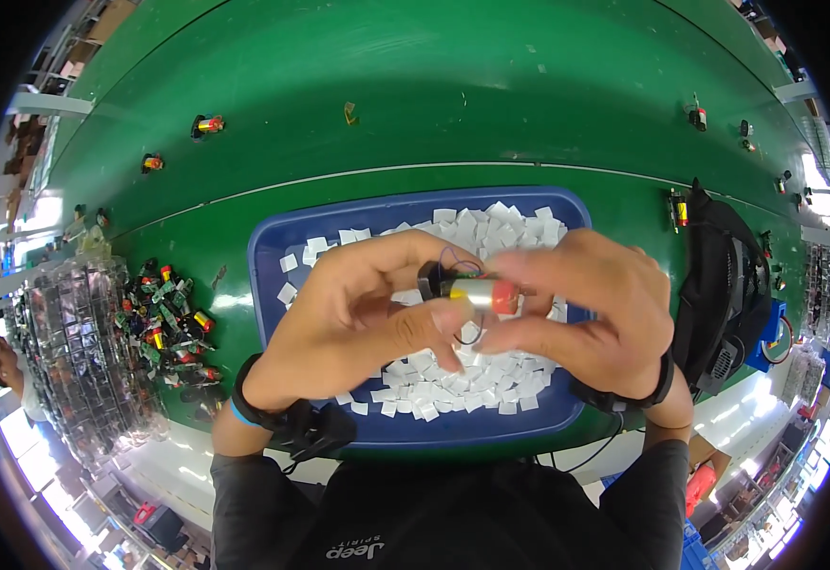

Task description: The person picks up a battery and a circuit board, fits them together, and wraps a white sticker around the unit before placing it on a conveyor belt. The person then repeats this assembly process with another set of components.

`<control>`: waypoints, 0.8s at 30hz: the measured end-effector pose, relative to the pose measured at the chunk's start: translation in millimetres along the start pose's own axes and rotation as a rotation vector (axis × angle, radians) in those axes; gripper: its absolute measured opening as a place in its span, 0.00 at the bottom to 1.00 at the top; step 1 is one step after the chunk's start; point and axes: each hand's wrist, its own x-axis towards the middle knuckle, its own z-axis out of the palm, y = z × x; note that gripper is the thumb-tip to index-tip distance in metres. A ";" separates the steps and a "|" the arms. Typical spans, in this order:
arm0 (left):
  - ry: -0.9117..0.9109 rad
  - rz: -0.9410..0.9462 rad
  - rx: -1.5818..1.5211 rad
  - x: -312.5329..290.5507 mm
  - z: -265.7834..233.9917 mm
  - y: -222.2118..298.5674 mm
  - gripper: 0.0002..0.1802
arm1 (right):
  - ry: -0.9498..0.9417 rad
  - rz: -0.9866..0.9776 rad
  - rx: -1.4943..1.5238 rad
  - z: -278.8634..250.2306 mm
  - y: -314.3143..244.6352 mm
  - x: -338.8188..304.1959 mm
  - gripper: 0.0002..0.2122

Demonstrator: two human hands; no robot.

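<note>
At the far left of the green bench [415, 57], two small assemblies, one [209, 125] farther off than the other [152, 163], lie well apart from the rest. Nearer, at the left edge, stand stacked clear plastic trays [83, 347], and just right of them is a heap of small circuit boards [170, 318], some with red-and-yellow cylinders.

In the middle, a blue tray [261, 249] holds many loose white square pieces [505, 226]. Over it, the left hand [339, 309] is clamped on a cylinder [477, 296], silver and yellow with a red end pointing right, a black part [430, 279] at its left end and thin wires above. The right hand [600, 304] has thumb and forefinger spread about the red end; whether they touch it I cannot tell.

To the right, another assembly [678, 209] lies just beside a black bag [716, 261].
</note>
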 end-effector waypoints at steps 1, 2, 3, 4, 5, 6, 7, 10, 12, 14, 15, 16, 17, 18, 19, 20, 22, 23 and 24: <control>-0.047 -0.035 -0.029 2.6 -2.9 1.0 0.16 | -0.025 -0.072 -0.026 -3.0 3.4 2.0 0.24; -0.092 -0.071 -0.057 5.4 -5.7 1.9 0.15 | -0.050 -0.145 -0.052 -6.0 6.9 3.5 0.25; -0.136 -0.107 -0.085 7.7 -7.1 2.3 0.15 | -0.074 -0.217 -0.076 -8.6 9.7 3.6 0.26; -0.132 -0.110 -0.079 9.9 -6.5 1.7 0.15 | -0.069 -0.219 -0.071 -10.2 11.8 2.0 0.26; -0.101 -0.093 0.009 8.4 -3.0 5.5 0.14 | -0.082 -0.192 -0.044 -10.3 12.4 1.7 0.26; -0.067 -0.078 0.097 6.9 1.0 8.9 0.14 | -0.097 -0.166 -0.015 -10.0 12.7 1.3 0.26; -0.042 -0.061 0.174 8.6 -0.3 6.0 0.14 | -0.121 -0.135 0.004 -6.7 15.9 -0.5 0.26; -0.037 -0.061 0.469 39.7 -24.5 8.0 0.16 | -0.030 0.109 0.051 1.5 14.7 -7.5 0.25; -0.007 -0.072 0.874 76.0 -51.0 16.0 0.21 | -0.023 0.208 0.121 -3.5 13.1 -11.3 0.25; 0.066 -0.022 1.174 110.2 -93.8 6.0 0.28 | -0.044 0.217 0.079 -15.4 19.6 -14.5 0.21; 0.099 -0.051 1.191 107.5 -113.1 1.2 0.28 | -0.050 0.202 0.120 -17.2 22.5 -15.0 0.21; 0.212 0.151 1.530 99.3 -133.2 -2.7 0.28 | -0.084 0.187 0.123 -18.6 25.4 -15.6 0.20; 0.296 0.384 1.863 94.1 -148.3 -1.5 0.29 | -0.104 0.179 0.108 -17.3 30.5 -16.0 0.19; 0.379 0.446 1.880 83.4 -145.4 5.9 0.27 | -0.111 0.209 0.074 -17.6 30.6 -20.5 0.18; 0.461 0.510 1.891 63.6 -141.9 15.3 0.26 | -0.088 0.243 0.077 -15.7 32.7 -21.7 0.18; 0.471 0.422 1.862 35.3 -136.6 26.0 0.23 | -0.116 0.207 0.051 -13.0 36.0 -19.4 0.17; 0.454 0.200 1.806 -10.1 -128.3 47.7 0.19 | -0.174 0.129 -0.014 -11.6 46.3 -13.1 0.14; 0.421 0.060 1.775 -29.3 -131.2 54.8 0.18 | -0.163 0.154 -0.010 -9.1 48.9 -14.9 0.14; 0.370 -0.032 1.871 -60.1 -140.3 60.8 0.19 | -0.166 0.127 -0.028 -9.3 48.7 -14.9 0.12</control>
